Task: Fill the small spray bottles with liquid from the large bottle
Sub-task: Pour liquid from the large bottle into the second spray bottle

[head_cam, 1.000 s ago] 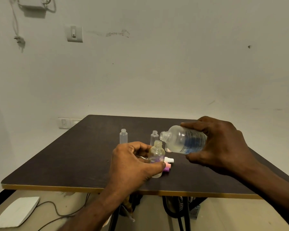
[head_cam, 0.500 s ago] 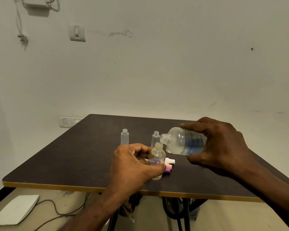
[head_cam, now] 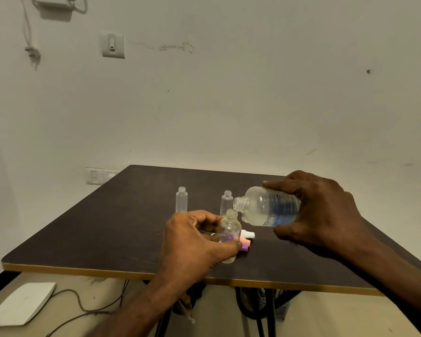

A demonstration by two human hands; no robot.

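My right hand (head_cam: 319,212) grips the large clear bottle (head_cam: 267,209), tipped almost level with its open mouth pointing left. That mouth hangs just above the neck of a small round bottle (head_cam: 229,229), which my left hand (head_cam: 192,242) holds upright near the table's front. Two more small open bottles stand behind: a tall slim bottle (head_cam: 181,199) and a shorter bottle (head_cam: 226,203). Pink, purple and white spray caps (head_cam: 246,240) lie on the table beside the held bottle.
The dark table (head_cam: 107,227) has a yellow front edge. A white box (head_cam: 22,304) and cables lie on the floor at lower left. Wall switches sit behind the table's left corner.
The large bottle's mouth has dropped lower and closer to the small bottle's neck. My left hand has kept the small bottle nearly still.
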